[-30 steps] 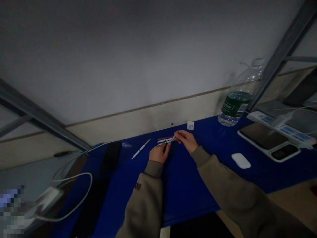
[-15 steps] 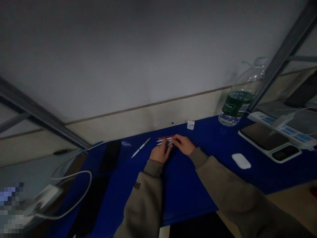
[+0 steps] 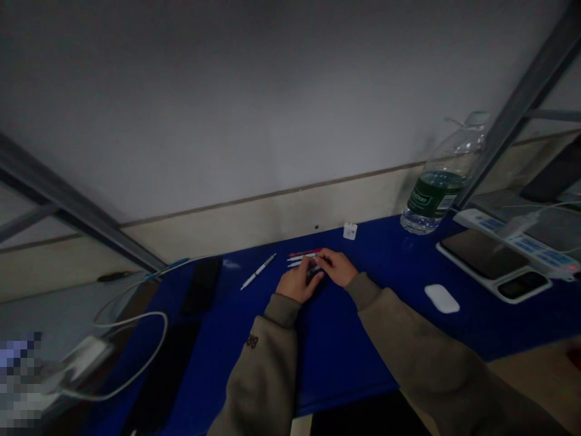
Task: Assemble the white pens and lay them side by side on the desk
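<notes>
Several slim pens (image 3: 297, 258), white ones and a red one, lie side by side on the blue tabletop (image 3: 340, 339). My left hand (image 3: 297, 282) is curled over the near side of this row, its fingertips against a pen. At the row's right end my right hand (image 3: 338, 267) pinches pen ends between thumb and fingers. Both hands nearly meet, and they cover much of the nearest pens. A single white pen (image 3: 258, 271) lies slanted to the left of the row, apart from my hands.
A small white charger (image 3: 350, 231) stands near the wall. To the right are a large water bottle (image 3: 436, 188), a white rounded case (image 3: 442, 298), a digital scale (image 3: 490, 257) and a power strip (image 3: 531, 242). Dark flat objects (image 3: 202, 284) and a white cable (image 3: 166, 333) lie left.
My left hand has shifted slightly down and right, showing more of the pens' left ends. The right hand has hardly moved.
</notes>
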